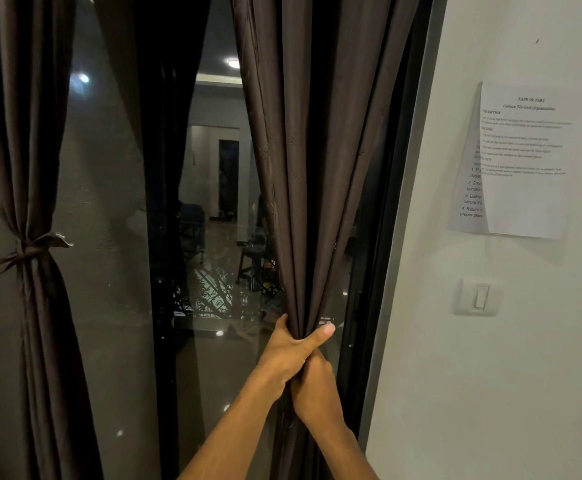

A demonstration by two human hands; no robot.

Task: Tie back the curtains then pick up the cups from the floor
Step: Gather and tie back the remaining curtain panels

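1. On my feed, the right curtain (317, 168) hangs at the right side of the glass door (116, 341), close to the white wall (490, 393). Its dark folds narrow into one tight bunch low down.
2. The left hand (293, 348) has that bunch. Its grip is wrapped close round the gathered cloth, with the fingers going behind the folds and the thumb lying out to the right across the front.
3. The right hand (313, 386) sits directly below and touches the left one. Its grip is curled round the same bunch (its fingertips are hidden from me behind the cloth).
4. The left curtain (29, 133) hangs at the left edge of the door. It is already cinched at the waist by a tie-back (27, 251) of the same dark cloth, knotted, with its ends sticking out to either side.
5. The glass between the two curtains mirrors a room with bright ceiling lights.
6. On the wall to the right, two printed sheets of paper (525, 168) overlap, and a light switch (478, 296) sits below them.
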